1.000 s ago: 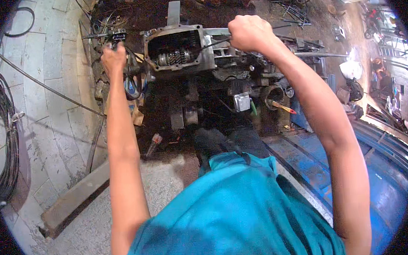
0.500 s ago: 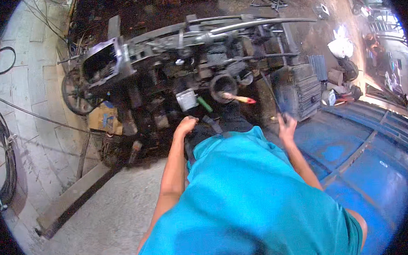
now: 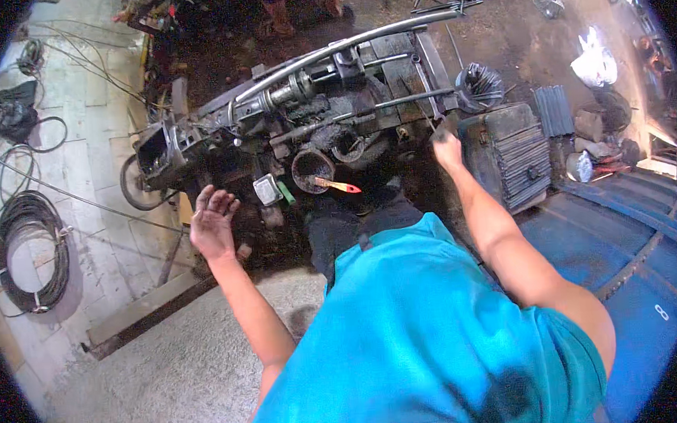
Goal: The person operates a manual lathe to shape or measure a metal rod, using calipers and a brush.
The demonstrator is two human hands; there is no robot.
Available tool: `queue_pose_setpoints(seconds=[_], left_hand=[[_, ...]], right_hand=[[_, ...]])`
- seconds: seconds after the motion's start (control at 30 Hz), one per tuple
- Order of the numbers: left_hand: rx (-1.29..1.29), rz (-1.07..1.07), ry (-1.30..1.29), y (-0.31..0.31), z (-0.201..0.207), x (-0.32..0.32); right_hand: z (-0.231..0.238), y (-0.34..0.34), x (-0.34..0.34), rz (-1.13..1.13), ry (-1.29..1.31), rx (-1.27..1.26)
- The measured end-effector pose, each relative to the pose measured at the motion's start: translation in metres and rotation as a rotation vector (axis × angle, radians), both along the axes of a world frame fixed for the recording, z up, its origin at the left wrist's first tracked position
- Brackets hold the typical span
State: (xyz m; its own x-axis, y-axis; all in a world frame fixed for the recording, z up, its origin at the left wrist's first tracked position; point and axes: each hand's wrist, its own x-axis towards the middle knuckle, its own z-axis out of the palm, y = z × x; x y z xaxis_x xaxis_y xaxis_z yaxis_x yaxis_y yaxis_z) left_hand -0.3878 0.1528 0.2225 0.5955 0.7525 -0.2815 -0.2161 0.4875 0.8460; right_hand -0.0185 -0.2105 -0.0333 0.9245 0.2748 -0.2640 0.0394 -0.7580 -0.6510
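Observation:
My left hand [image 3: 213,225] is raised at the left of the bench, fingers spread and empty. At the bench's right end my right hand [image 3: 447,147] is closed round the near end of a long thin metal tool that looks like a wrench [image 3: 424,90]; its ring-shaped far end reaches over the bench. Between my hands stands a dark round pot [image 3: 303,184], with a paintbrush [image 3: 340,185] lying across it, red handle tip towards the right. Left of the pot are a small whitish square container [image 3: 267,191] and a green piece [image 3: 285,193].
A greasy bench carries a long metal bar [image 3: 359,38] and machine parts. To the right stands a ribbed dark metal box [image 3: 517,158], beside blue metal panels [image 3: 572,236]. A hose coil [image 3: 8,255] lies at far left. Another person's feet [image 3: 276,21] show beyond the bench.
My left hand has moved left and opened its fingers. My right hand has reached forward with the tool, its far end now over the bench. The view has shifted.

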Motion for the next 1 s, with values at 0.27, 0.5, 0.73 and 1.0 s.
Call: queue_pose_setpoints(seconds=[0.27, 0.5, 0.73, 1.0], left_hand=[[0.245, -0.074, 1.070, -0.056, -0.136, 0.032], [0.519, -0.376, 1.626, -0.082, -0.151, 0.061], [0.676, -0.353, 1.547, -0.076, -0.171, 0.046], [0.806, -0.455, 1.433, -0.075, -0.156, 0.043]], right_hand=[[0.013, 0.058, 0.036, 0.327, -0.208, -0.391], [0.022, 0.051, 0.047, 0.486, -0.234, -0.482], [0.096, 0.064, 0.027, 0.237, -0.245, -0.125], [0.213, 0.160, 0.084, 0.303, -0.851, 0.256]])
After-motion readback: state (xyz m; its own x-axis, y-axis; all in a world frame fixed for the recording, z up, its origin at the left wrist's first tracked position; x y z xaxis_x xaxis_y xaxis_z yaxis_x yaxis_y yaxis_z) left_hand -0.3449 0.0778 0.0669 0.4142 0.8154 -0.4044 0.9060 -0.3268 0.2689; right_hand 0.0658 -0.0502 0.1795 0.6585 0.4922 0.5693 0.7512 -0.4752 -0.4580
